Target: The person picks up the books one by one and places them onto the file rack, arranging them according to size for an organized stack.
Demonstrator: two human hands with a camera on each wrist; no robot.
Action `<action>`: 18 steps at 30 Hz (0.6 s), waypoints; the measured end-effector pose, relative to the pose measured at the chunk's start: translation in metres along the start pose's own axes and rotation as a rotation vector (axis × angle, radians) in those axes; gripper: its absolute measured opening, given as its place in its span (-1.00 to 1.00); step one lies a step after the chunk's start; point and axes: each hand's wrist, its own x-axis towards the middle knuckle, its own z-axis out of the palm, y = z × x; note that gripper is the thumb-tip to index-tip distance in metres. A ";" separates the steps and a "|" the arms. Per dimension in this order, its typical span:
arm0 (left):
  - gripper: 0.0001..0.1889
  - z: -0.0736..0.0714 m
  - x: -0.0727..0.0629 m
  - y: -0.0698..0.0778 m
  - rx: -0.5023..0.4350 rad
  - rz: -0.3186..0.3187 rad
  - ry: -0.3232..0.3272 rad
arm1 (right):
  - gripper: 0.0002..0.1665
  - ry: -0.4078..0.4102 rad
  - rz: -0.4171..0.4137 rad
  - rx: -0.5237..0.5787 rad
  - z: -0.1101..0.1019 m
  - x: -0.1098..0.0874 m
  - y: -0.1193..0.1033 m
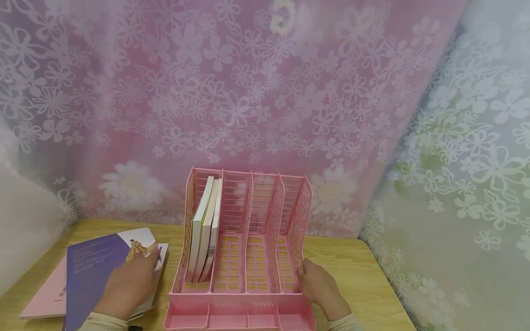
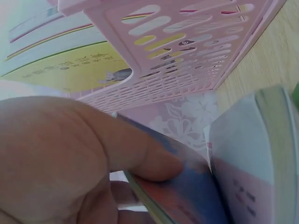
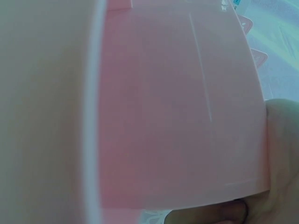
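On the left of the table, in the head view, my left hand (image 1: 130, 285) reaches over a purple-covered book (image 1: 91, 266) with a white corner picture. The left wrist view shows the thumb on top of a thin book (image 2: 201, 191) with a blue cover, fingers curled beneath its edge. A pink desk file organizer (image 1: 240, 301) with tall divided slots stands in the middle. Several books (image 1: 204, 230) lean upright in its leftmost slot; the other slots hold nothing. My right hand (image 1: 320, 285) grips the lower part of the organizer's right side wall.
A pink-covered book (image 1: 45, 294) lies under the purple one. Beside the blue cover, the left wrist view shows a thick white-and-pink book (image 2: 243, 163). Small compartments line the organizer's front. A floral curtain (image 1: 248, 92) hangs behind the wooden table (image 1: 348, 262).
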 end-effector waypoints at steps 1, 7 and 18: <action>-0.45 -0.001 0.000 0.000 -0.005 0.004 0.010 | -0.68 0.000 0.002 0.000 0.000 0.000 0.000; -0.48 -0.004 -0.001 -0.005 -0.038 0.030 0.117 | -0.68 -0.012 0.009 0.009 0.000 -0.001 -0.001; -0.39 -0.022 -0.008 -0.007 -0.146 -0.005 0.264 | -0.67 -0.007 0.009 -0.001 0.000 0.001 0.001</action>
